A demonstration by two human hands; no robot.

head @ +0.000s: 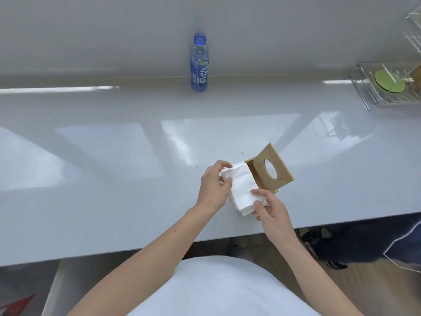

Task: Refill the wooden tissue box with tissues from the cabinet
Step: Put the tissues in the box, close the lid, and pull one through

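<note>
A white shirt (pixel 218 290) fills the bottom of the view, and both bare forearms reach out from it over the edge of a glossy pale counter (pixel 114 179). The left hand (pixel 214 185) curls round the far left end of a stack of tissues (pixel 242 190), thumb below and fingers over the top. The right hand (pixel 272 212) pinches the stack's near corner between thumb and forefinger. Both hands are therefore closed on the same white bundle, one at each end, probably to keep the loose sheets squared and stop them fanning out.

The wooden tissue box (pixel 268 171) lies tipped on its side on the counter, just right of the stack and touching it. The panel with the oval slot faces the camera, and the open side is turned toward the tissues (a sensible way to load it, since the slot is too small for a whole stack). The stack's right edge meets that opening. How far it reaches inside is hidden by the panel, though most of it is plainly outside.

Well back against the wall stands a blue bottle (pixel 199 62) with no cap, far from the work. A wire rack (pixel 385 87) holding a green disc (pixel 389 83) sits at the far right, also well apart. Dark shoes (pixel 330 247) show on the floor below the counter edge. Nothing stands between the stack and the box; the main snag I'd expect is the soft edges catching on the wooden rim.
</note>
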